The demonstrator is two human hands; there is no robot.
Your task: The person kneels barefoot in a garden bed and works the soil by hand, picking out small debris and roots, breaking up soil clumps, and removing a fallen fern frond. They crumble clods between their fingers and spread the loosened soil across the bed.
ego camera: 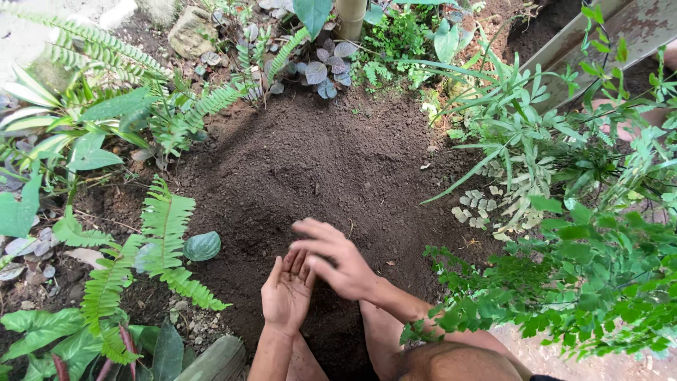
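Left hand (pixel 287 293) palm up, cupped, fingers loosely together; contents not discernible. Right hand (pixel 337 259) open, fingers spread, laid over the left fingertips, touching. Both above the near edge of a bare soil patch (pixel 317 162). Fern (pixel 166 243) left, leafy shrub (pixel 585 275) right.

A single head-worn camera looks steeply down from above, close over the person's own forearms and knee (visible at the bottom edge). It faces a patch of bare soil (pixel 317 169) ahead, ringed by ferns (pixel 166 240) at left and leafy plants (pixel 578 268) at right. No second view exists.
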